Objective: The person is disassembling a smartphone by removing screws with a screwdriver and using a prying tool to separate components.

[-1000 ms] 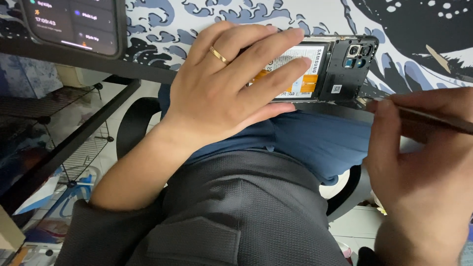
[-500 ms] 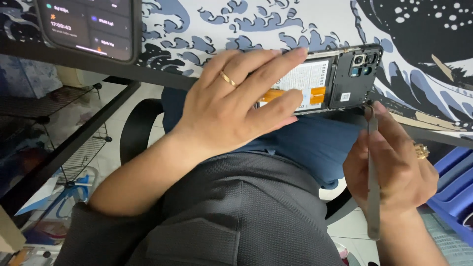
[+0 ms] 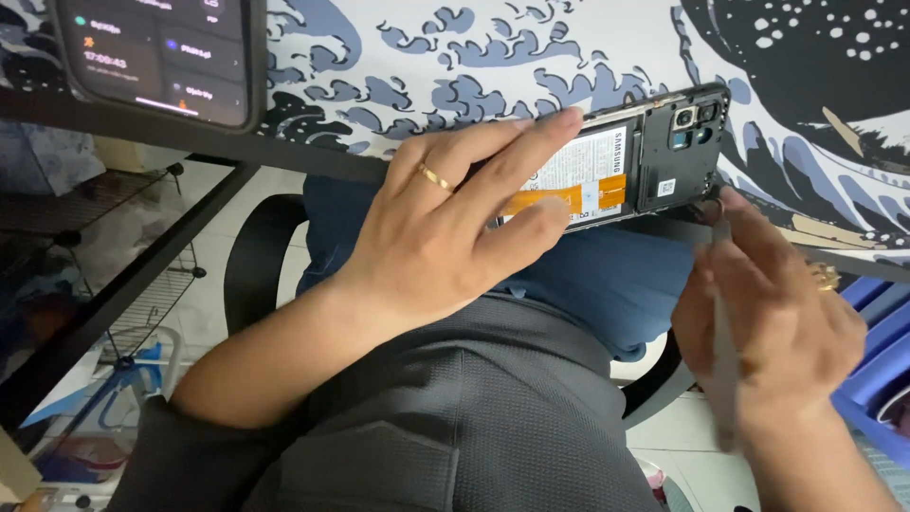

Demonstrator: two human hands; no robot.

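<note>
**Tool tip at the opened phone's corner**

Closest to the viewer is the dark grey fabric of the person's top, with blue trousers and the rim of a black chair beyond it. Over the lap, the right hand is closed around a thin grey tool, fingers wrapped together on its shaft; the tool stands nearly upright, its upper tip against the lower corner of the opened phone, just under the camera end. Half a second ago this hand sat a little lower and apart from the phone's edge, and a second ago the tool lay almost flat, pointing sideways; now it has swung up and the tip has come in to the corner.

The left hand, a gold ring on one finger, stays pressed flat on the phone, fingers spread slightly and covering its near half, as in both earlier views. The phone lies back-off at the table's near edge, white battery and orange ribbon showing, on a wave-patterned mat.

Further off, at the top left, a second phone with a lit screen rests on the mat. A blue bin sits at the right.
</note>
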